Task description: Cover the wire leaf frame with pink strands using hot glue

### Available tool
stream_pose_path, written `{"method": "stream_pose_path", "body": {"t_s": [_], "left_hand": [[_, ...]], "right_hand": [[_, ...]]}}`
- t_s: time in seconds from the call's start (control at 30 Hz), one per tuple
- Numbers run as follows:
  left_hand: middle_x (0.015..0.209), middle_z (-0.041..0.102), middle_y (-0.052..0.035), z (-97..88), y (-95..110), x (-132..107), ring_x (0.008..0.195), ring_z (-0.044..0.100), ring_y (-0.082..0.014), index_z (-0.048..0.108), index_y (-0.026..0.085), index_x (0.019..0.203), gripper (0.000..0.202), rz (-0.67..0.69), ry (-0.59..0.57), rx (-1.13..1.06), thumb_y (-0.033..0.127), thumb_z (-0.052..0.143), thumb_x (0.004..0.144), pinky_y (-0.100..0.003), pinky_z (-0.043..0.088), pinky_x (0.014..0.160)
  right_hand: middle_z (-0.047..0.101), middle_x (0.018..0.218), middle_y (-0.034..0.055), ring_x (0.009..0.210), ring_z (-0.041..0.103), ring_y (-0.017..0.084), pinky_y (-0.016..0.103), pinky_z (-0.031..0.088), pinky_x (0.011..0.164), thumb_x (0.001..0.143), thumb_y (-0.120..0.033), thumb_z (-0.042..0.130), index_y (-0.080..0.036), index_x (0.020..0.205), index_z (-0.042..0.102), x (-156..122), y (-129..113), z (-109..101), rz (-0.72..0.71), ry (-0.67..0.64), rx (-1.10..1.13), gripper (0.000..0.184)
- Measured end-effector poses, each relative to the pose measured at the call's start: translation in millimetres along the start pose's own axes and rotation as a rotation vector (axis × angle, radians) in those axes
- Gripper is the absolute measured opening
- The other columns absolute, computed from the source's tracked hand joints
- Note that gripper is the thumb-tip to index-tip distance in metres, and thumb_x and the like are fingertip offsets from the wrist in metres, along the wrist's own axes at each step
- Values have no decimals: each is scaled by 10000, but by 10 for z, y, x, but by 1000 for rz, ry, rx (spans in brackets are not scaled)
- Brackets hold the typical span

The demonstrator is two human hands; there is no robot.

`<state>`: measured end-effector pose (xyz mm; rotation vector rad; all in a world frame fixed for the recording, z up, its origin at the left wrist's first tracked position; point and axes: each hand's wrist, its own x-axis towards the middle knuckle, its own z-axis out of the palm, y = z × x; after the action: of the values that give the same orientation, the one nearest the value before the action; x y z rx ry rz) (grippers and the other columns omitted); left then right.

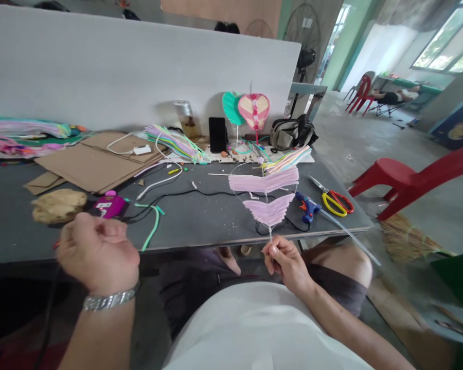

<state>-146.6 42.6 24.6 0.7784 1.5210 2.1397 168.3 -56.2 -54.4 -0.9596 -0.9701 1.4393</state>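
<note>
My right hand (287,261) pinches the lower stem of a half-covered hand fan (270,210) at the table's front edge. The fan has a thin wire hoop and two V-shaped bands of lilac pipe cleaners, with a gap between them. My left hand (98,252), with a metal watch band at the wrist, is raised at the left over the table edge. Its fingers are curled in, and whatever lies inside them is hidden. Just beyond it are a purple device (110,206) and a tan lumpy object (58,205).
A blue glue gun (307,208) and scissors (334,198) lie right of the fan. Bundles of pipe cleaners (175,144), cardboard (96,156), a phone (217,134) and two finished fans (253,110) stand farther back. A black cord crosses the table; a red chair (393,174) is at right.
</note>
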Motion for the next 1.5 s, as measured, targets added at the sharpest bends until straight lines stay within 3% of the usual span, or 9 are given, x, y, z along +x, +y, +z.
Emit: {"method": "stream_pose_path", "body": {"t_s": [0.1, 0.2, 0.33, 0.5, 0.67, 0.87, 1.03, 1.17, 1.5], "left_hand": [[668, 577, 85, 67, -62, -270, 615, 535, -84, 602, 201, 843, 308, -68, -87, -78, 239, 788, 601, -234, 429, 641], [899, 732, -33, 242, -199, -840, 841, 675, -166, 686, 178, 890, 341, -380, -523, -31, 335, 846, 634, -265, 503, 745], [773, 704, -35, 408, -283, -1398, 734, 659, -179, 719, 175, 915, 300, -469, -850, 49, 416, 791, 751, -247, 481, 617], [617, 585, 14, 363, -259, -1519, 541, 522, -136, 738, 172, 922, 318, -500, -1193, 103, 469, 749, 808, -229, 416, 483], [944, 752, -83, 398, -202, -1420, 859, 699, -215, 737, 189, 971, 325, -433, -1083, -9, 445, 796, 781, -287, 561, 715], [659, 706, -54, 522, -206, -1425, 666, 692, -241, 747, 169, 827, 406, -498, -970, 1, 574, 756, 795, -320, 547, 571], [700, 742, -67, 471, -253, -1426, 671, 722, -257, 770, 162, 852, 391, -491, -926, 16, 541, 794, 758, -314, 553, 540], [712, 753, -69, 412, -276, -1407, 638, 732, -255, 778, 160, 888, 374, -477, -950, 33, 514, 795, 768, -301, 545, 493], [711, 764, -59, 374, -245, -1397, 467, 680, -200, 734, 139, 987, 393, -540, -1040, 59, 478, 796, 797, -251, 485, 391]], "right_hand": [[574, 468, -46, 374, 336, 67, 217, 192, 412, 881, -570, 745, -194, 807, 642, 4, 19, 25, -6, -11, 12, 397], [569, 470, -49, 373, 323, 67, 215, 191, 409, 876, -576, 749, -198, 816, 639, -2, 25, 55, 7, -31, 15, 399], [575, 476, -43, 373, 315, 64, 212, 183, 411, 879, -594, 739, -195, 831, 641, -33, 44, 35, 37, -76, 16, 414], [577, 505, -40, 378, 359, 70, 213, 184, 413, 869, -596, 750, -200, 816, 639, -48, 103, -37, 31, -56, 21, 415], [586, 498, -38, 385, 342, 64, 207, 202, 425, 869, -615, 744, -191, 822, 646, -20, 157, 9, 60, -136, 24, 438], [626, 544, -23, 392, 355, 59, 201, 231, 411, 856, -671, 721, -190, 800, 632, -30, 122, 65, 116, -230, -110, 492], [643, 628, 2, 433, 380, 64, 219, 269, 413, 881, -594, 730, -167, 841, 715, 56, -124, -30, -99, 73, -368, 430], [741, 796, 50, 447, 434, 69, 224, 344, 425, 896, -506, 729, -172, 953, 719, 322, -414, -79, -282, 308, -345, 339], [759, 924, 33, 534, 566, 82, 211, 481, 512, 927, -308, 677, -197, 1116, 714, 567, -646, -174, -535, 244, -548, 222]]}}
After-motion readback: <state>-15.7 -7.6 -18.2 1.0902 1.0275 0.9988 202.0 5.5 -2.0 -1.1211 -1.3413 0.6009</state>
